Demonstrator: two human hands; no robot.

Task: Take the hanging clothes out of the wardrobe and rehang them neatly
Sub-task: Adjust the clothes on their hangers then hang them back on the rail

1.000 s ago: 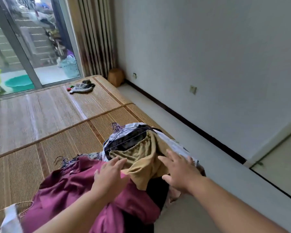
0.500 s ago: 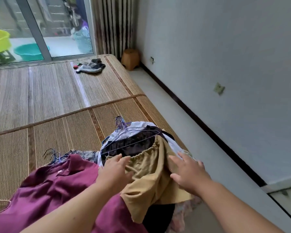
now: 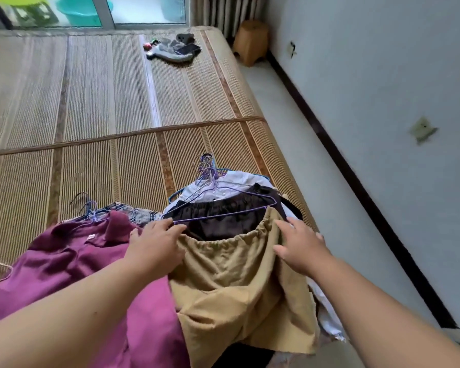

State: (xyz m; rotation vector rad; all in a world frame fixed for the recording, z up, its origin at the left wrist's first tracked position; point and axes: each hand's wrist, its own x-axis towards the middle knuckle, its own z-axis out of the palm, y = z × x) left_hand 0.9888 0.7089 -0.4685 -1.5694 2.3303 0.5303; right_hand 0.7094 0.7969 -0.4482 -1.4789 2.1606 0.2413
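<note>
Left hand (image 3: pixel 154 245) curls its fingers over the left end of the tan shorts' (image 3: pixel 237 282) elastic waistband, gripping it, fingertips touching a purple wire hanger. Right hand (image 3: pixel 300 245) lies on the waistband's right end with fingers fairly straight and spread, thumb out to the left, pressing the cloth rather than clutching it. The shorts top a pile of clothes at the near right edge of a woven mat (image 3: pixel 91 102). Just beyond them lies a black garment (image 3: pixel 218 216), then a white shirt (image 3: pixel 231 179), with a bunch of hangers (image 3: pixel 207 168) hooked together at the pile's far end. Left of the shorts, under the left forearm, spreads a maroon shirt (image 3: pixel 72 256). Far across the mat sits a grey cloth (image 3: pixel 170 53) with a phone (image 3: pixel 187 49) on it. A wooden stool (image 3: pixel 250 41) stands in the far right corner by the wall.
</note>
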